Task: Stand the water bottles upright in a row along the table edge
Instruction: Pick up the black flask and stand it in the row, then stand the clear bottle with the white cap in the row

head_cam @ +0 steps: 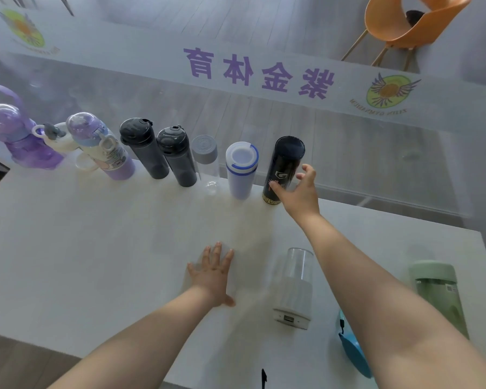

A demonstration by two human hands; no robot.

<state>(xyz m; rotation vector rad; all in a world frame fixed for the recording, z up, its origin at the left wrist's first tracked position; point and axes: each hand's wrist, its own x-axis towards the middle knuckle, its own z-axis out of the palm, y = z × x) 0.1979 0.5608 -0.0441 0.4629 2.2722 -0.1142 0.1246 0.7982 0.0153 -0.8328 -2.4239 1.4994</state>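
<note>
White tabletop [96,248], bottle row along far edge.
Right hand [298,192] spread beside tall glossy black cylinder bottle [285,164]: rigid, slick, grip mid-body; left hand [212,273] flat, empty.

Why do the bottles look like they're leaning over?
In the head view the wide-angle lens bends things: the purple domed bottle and smoky grey bottles splay outward, the tall black bottle leans less; everything looks soft and hazy.
</note>
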